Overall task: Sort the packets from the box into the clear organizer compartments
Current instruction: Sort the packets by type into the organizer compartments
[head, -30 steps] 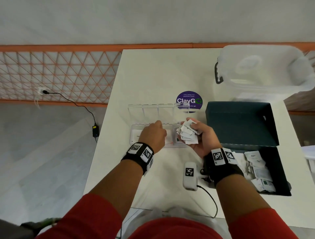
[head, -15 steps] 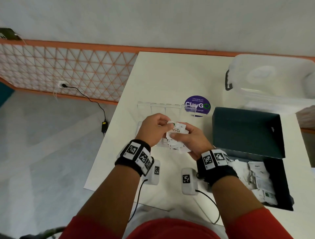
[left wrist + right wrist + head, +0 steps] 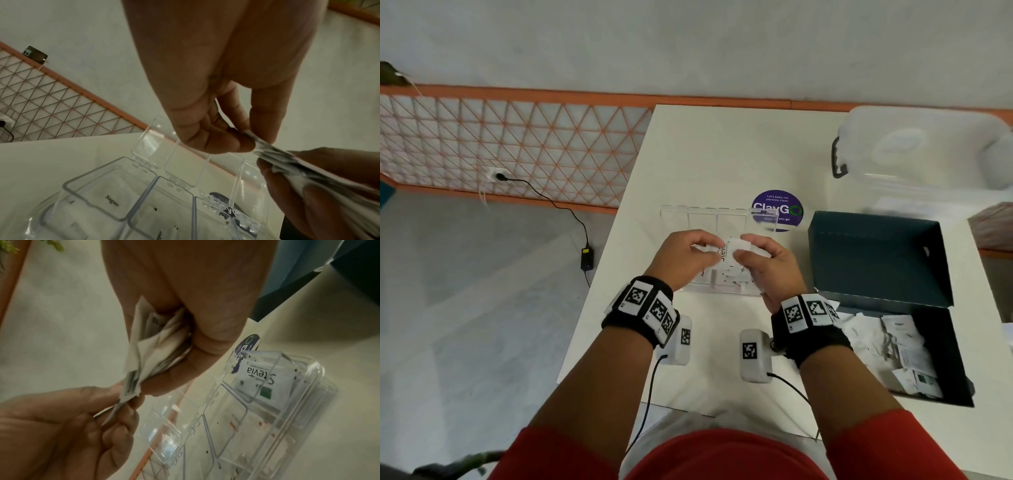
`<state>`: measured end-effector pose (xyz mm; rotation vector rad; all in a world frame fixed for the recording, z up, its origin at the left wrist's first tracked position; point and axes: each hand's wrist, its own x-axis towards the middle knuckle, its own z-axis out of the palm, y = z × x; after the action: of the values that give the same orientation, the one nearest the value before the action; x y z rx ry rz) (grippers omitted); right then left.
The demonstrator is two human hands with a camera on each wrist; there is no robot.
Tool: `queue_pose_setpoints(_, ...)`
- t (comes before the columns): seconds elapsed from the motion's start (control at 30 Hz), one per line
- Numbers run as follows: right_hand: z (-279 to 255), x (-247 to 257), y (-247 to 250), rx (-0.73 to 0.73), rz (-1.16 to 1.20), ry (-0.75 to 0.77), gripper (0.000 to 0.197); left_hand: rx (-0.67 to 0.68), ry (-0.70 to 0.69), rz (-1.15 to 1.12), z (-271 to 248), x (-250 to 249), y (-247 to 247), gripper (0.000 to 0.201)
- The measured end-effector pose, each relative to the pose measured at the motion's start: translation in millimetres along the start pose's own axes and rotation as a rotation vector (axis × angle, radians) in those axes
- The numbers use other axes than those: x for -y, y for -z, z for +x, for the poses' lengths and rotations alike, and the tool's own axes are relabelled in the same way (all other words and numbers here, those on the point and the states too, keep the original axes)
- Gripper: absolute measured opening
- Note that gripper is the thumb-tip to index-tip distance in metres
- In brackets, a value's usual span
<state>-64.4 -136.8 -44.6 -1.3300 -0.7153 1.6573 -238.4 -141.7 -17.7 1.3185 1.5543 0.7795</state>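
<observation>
Nearest the person, both wrists hung above the white table [image 3: 722, 164], each hand busy over the clear organizer [image 3: 726, 219]. The right hand [image 3: 767, 267] was curled round a bundle of packets [image 3: 156, 345], thumb clamping them against the fingers. The left hand [image 3: 685, 260] pinched the edge of one packet [image 3: 261, 144] at the bundle's end, thumb and forefinger closed on it. That pinch looked shallow, so the packet could slip free, or drag a neighbour out with it, and fall into a compartment of the wrong kind. Below the hands, one compartment held a Stevia packet [image 3: 265, 379] and another a Sugar packet [image 3: 112, 202]. Loosening the right thumb too far would likely scatter the bundle across them. Farther right, the dark box [image 3: 948, 342] held more packets, so much sorting remained.
</observation>
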Motion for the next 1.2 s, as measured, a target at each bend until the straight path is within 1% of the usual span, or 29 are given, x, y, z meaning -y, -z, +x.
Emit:
queue_pose_setpoints(0.1, 1.9, 6.1, 9.9, -0.079, 0.060, 0.004, 0.026, -0.063, -0.021, -0.060, 4.0, 1.5, -2.9, 0.022)
queue_pose_setpoints(0.17, 2.8, 9.8, 19.1, -0.124, 0.126, 0.000, 0.027, -0.079, -0.025, -0.032, 7.5, 2.6, -8.2, 0.023)
queue_pose_setpoints(0.33, 3.2, 12.4, 39.6, -0.189, 0.248, 0.036, 0.023, -0.006, -0.012, 0.150, 16.0, 4.5, -33.3, 0.016)
queue_pose_setpoints(0.47, 0.9, 10.9, 50.5, -0.226, 0.290, 0.055, 0.026, 0.090, -0.072, 0.263, 23.2, 3.6, -53.8, 0.015)
queue_pose_setpoints(0.6, 0.0, 8.1, 56.7, -0.253, 0.296, 0.056, 0.027, 0.124, -0.109, 0.374, 34.6, 6.1, -66.9, 0.017)
queue_pose_setpoints(0.67, -0.2, 6.8, 58.6, -0.264, 0.291, 0.044, 0.026, 0.156, -0.129, 0.457, 39.0, 8.8, -72.5, 0.018)
queue_pose_setpoints(0.73, -0.2, 5.9, 59.7, -0.273, 0.287, 0.037, 0.027, 0.192, -0.214, 0.608, 40.0, 11.7, -79.5, 0.017)
queue_pose_setpoints(0.8, 0.0, 5.8, 60.5, -0.278, 0.284, 0.038, 0.027, 0.169, -0.305, 0.707, 37.5, 15.9, -85.4, 0.017)
queue_pose_setpoints(0.87, 0.8, 6.0, 61.4, -0.277, 0.282, 0.037, 0.026, 0.165, -0.350, 0.749, 33.1, 19.7, -88.9, 0.023)
queue_pose_setpoints(0.93, 1.8, 6.3, 61.2, -0.271, 0.275, 0.032, 0.024, 0.246, -0.383, 0.825, 28.4, 24.1, -90.2, 0.032)
queue_pose_setpoints(1.0, 2.7, 6.0, 59.3, -0.264, 0.278, 0.029, 0.023, 0.313, -0.421, 0.913, 24.9, 27.0, -89.8, 0.032)
queue_pose_setpoints(1.1, 4.1, 5.7, 54.0, -0.241, 0.285, 0.025, 0.022, 0.340, -0.449, 0.958, 23.8, 28.5, -89.3, 0.028)
queue_pose_setpoints(1.2, 5.1, 5.4, 49.1, -0.217, 0.280, 0.027, 0.022, 0.330, -0.473, 0.935, 23.0, 30.4, -89.1, 0.026)
